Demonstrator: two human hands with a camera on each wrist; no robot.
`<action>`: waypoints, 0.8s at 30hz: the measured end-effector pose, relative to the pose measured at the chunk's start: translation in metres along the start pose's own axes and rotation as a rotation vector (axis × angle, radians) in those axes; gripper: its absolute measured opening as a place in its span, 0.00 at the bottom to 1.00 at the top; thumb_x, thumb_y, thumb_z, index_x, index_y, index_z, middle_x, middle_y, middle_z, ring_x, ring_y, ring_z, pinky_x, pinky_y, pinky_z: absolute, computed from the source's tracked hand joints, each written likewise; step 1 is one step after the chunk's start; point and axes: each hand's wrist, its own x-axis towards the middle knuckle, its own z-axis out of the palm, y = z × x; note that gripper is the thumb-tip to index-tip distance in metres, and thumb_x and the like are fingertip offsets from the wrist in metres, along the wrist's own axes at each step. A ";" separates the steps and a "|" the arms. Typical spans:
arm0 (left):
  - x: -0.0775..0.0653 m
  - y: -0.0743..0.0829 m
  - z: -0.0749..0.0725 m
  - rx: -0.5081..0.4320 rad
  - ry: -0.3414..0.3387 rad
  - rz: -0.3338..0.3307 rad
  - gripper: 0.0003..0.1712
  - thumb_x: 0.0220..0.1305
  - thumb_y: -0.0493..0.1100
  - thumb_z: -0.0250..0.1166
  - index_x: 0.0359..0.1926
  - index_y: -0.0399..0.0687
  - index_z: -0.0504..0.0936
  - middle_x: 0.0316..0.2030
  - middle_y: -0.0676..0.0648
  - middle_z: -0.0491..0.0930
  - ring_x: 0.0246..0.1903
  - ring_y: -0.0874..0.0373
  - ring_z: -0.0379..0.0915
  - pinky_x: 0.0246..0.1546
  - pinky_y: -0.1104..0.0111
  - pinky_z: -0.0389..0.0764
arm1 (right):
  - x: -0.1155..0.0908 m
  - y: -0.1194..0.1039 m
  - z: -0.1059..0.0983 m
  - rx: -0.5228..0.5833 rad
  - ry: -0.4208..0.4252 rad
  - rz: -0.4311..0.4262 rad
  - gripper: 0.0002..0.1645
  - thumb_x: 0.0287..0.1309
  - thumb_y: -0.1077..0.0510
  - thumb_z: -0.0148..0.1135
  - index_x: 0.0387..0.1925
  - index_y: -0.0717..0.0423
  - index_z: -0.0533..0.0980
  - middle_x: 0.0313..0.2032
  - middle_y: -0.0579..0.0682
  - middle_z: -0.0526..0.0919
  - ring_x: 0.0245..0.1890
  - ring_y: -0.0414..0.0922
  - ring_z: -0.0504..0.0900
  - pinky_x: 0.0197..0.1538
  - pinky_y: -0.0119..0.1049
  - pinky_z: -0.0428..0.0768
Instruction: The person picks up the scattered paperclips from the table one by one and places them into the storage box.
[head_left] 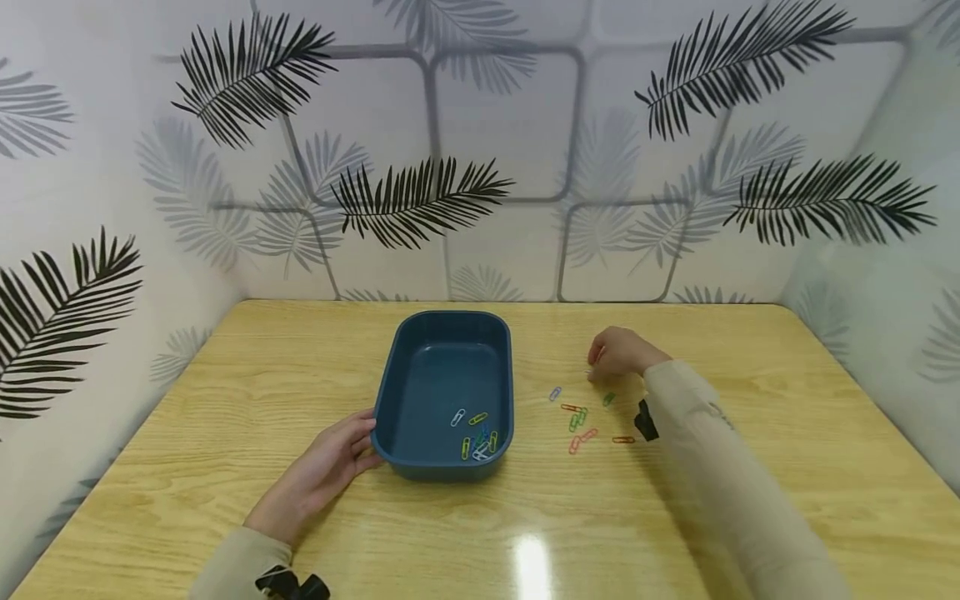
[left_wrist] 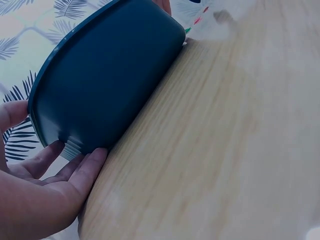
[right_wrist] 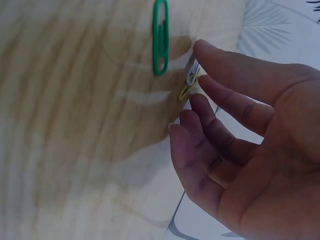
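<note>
My left hand [head_left: 337,458] holds the left side of a dark blue tray [head_left: 382,400]; in the left wrist view the thumb is at the rim and the fingertips press the outer wall. Inside the tray's near end lie several paper clips, among them a yellow paper clip [head_left: 477,419] and a white paper clip [head_left: 457,417]. On the table to the right, my right hand [head_left: 622,354] is low, thumb and fingers apart. Just at its fingertips in the right wrist view are a whitish paper clip [right_wrist: 192,71] and a yellow one. A green paper clip [right_wrist: 160,37] lies nearby.
Between tray and right forearm, several loose clips are scattered on the wooden table [head_left: 300,350], including a lilac clip [head_left: 555,393], a pink clip [head_left: 575,445] and an orange-red clip [head_left: 623,439]. A leaf-patterned wall [head_left: 510,250] stands behind the table.
</note>
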 end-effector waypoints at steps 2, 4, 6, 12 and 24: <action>0.000 0.000 0.000 -0.003 0.013 -0.008 0.33 0.75 0.42 0.50 0.71 0.27 0.51 0.53 0.47 0.73 0.51 0.59 0.73 0.51 0.65 0.75 | 0.005 -0.002 -0.001 -0.021 -0.025 0.017 0.10 0.51 0.61 0.71 0.34 0.63 0.80 0.34 0.54 0.80 0.34 0.49 0.75 0.39 0.41 0.76; 0.001 0.000 0.000 -0.004 0.018 -0.013 0.33 0.75 0.41 0.49 0.71 0.27 0.50 0.54 0.46 0.73 0.51 0.59 0.72 0.52 0.65 0.75 | 0.009 -0.004 -0.001 -0.009 -0.049 0.036 0.07 0.52 0.63 0.70 0.32 0.63 0.80 0.32 0.52 0.80 0.30 0.46 0.74 0.35 0.36 0.75; 0.001 0.001 0.000 -0.002 0.022 -0.016 0.33 0.75 0.41 0.49 0.71 0.28 0.50 0.55 0.46 0.72 0.51 0.59 0.72 0.52 0.65 0.75 | 0.012 -0.005 -0.001 0.008 -0.066 0.044 0.05 0.52 0.64 0.69 0.31 0.63 0.80 0.30 0.51 0.79 0.28 0.44 0.73 0.32 0.33 0.74; 0.001 0.002 0.001 0.006 0.028 -0.019 0.32 0.75 0.41 0.49 0.71 0.28 0.50 0.54 0.47 0.72 0.51 0.60 0.72 0.51 0.66 0.75 | 0.012 0.001 0.001 0.067 -0.077 0.059 0.06 0.55 0.63 0.68 0.27 0.61 0.79 0.27 0.49 0.79 0.26 0.42 0.74 0.30 0.31 0.74; 0.002 0.001 0.000 0.005 0.028 -0.020 0.32 0.74 0.41 0.49 0.71 0.27 0.51 0.53 0.47 0.73 0.50 0.60 0.72 0.51 0.66 0.75 | 0.004 0.020 0.003 0.357 0.008 0.042 0.07 0.58 0.65 0.63 0.34 0.68 0.80 0.30 0.51 0.81 0.29 0.42 0.76 0.36 0.34 0.76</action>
